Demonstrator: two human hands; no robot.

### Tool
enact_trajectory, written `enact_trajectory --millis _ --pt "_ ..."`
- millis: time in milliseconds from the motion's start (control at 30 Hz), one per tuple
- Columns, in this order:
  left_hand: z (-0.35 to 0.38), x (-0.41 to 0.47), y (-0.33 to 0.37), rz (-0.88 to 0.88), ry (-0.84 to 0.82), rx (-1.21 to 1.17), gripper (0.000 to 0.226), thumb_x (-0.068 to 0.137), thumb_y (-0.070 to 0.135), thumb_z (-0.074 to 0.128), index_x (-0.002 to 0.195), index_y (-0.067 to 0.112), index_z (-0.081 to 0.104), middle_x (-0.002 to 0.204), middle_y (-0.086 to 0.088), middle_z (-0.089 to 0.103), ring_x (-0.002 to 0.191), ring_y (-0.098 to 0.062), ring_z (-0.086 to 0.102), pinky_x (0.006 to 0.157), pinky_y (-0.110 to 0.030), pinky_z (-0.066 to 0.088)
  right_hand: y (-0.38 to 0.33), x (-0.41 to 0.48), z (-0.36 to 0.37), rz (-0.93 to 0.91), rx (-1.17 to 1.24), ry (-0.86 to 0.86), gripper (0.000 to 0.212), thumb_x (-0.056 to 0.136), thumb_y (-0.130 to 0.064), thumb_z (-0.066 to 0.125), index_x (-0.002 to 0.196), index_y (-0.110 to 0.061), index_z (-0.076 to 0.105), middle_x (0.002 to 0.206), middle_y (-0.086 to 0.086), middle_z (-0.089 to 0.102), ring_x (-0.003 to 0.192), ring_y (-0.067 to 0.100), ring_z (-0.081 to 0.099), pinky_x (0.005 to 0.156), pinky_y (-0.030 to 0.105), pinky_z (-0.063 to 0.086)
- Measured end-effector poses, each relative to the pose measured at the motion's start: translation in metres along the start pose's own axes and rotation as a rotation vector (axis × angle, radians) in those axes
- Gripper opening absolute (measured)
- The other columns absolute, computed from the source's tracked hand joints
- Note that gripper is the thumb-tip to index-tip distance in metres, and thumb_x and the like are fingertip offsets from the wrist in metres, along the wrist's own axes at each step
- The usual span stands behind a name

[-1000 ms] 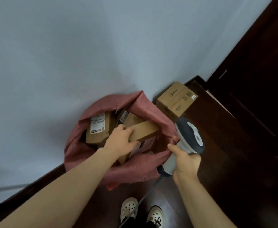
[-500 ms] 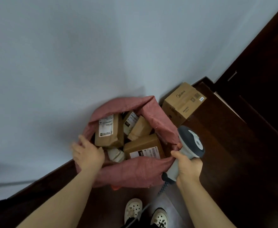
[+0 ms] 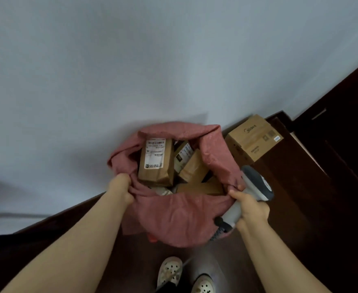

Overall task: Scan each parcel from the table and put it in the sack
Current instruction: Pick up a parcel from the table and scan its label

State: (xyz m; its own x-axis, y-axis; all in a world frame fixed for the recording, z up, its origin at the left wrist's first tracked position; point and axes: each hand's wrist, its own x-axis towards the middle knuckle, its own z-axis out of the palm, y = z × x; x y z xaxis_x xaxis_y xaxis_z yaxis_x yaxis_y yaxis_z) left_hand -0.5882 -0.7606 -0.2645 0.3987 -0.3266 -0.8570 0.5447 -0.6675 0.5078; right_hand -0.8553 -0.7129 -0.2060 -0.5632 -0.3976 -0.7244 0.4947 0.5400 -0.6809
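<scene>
A pink sack (image 3: 180, 216) stands open on the dark floor against the pale wall. Several brown cardboard parcels lie inside it; the largest parcel (image 3: 155, 161) stands upright with a white label facing me. My left hand (image 3: 120, 188) grips the sack's left rim. My right hand (image 3: 249, 205) holds a grey and white barcode scanner (image 3: 256, 185) by its handle, and its fingers also pinch the sack's right rim. The scanner's cable trails down toward my feet.
A larger brown carton (image 3: 254, 138) sits on the floor right of the sack, by the wall corner. Dark wooden furniture (image 3: 343, 144) fills the right side. My two white shoes (image 3: 169, 271) stand just below the sack.
My left hand let go of a parcel inside the sack, moved out to the left and took hold of the sack's rim. The sack's mouth is now pulled wider between both hands.
</scene>
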Motion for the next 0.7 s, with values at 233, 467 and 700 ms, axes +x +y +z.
enact_trajectory --millis 233,467,700 --pt "-0.026 -0.033 0.055 0.224 -0.043 -0.214 0.026 0.094 0.005 0.036 0.101 0.004 0.061 0.086 -0.014 0.056 0.073 -0.026 0.054 0.067 -0.036 0.047 -0.042 -0.046 0.021 -0.105 0.259 -0.326 0.026 0.068 0.012 0.073 0.074 -0.013 0.067 0.075 -0.001 0.072 0.068 0.015 0.07 0.07 0.034 0.06" --pt "-0.062 -0.008 0.001 0.21 0.2 0.1 0.038 0.086 0.012 0.06 0.12 -0.005 0.056 0.097 -0.021 0.065 0.071 -0.027 0.056 0.064 -0.032 0.047 0.008 -0.018 -0.003 0.083 -0.013 0.002 0.025 0.072 0.007 0.075 0.086 -0.006 0.059 0.082 0.005 0.061 0.076 0.023 0.061 0.077 0.042 0.051" --pt "-0.027 -0.027 0.036 0.304 0.051 0.042 0.043 0.097 0.024 0.056 0.13 -0.003 0.05 0.123 -0.019 0.059 0.11 -0.032 0.059 0.087 -0.041 0.049 -0.031 -0.035 0.036 -0.029 0.053 -0.117 0.028 0.07 0.011 0.074 0.074 -0.01 0.056 0.082 0.007 0.064 0.074 0.022 0.063 0.077 0.039 0.055"
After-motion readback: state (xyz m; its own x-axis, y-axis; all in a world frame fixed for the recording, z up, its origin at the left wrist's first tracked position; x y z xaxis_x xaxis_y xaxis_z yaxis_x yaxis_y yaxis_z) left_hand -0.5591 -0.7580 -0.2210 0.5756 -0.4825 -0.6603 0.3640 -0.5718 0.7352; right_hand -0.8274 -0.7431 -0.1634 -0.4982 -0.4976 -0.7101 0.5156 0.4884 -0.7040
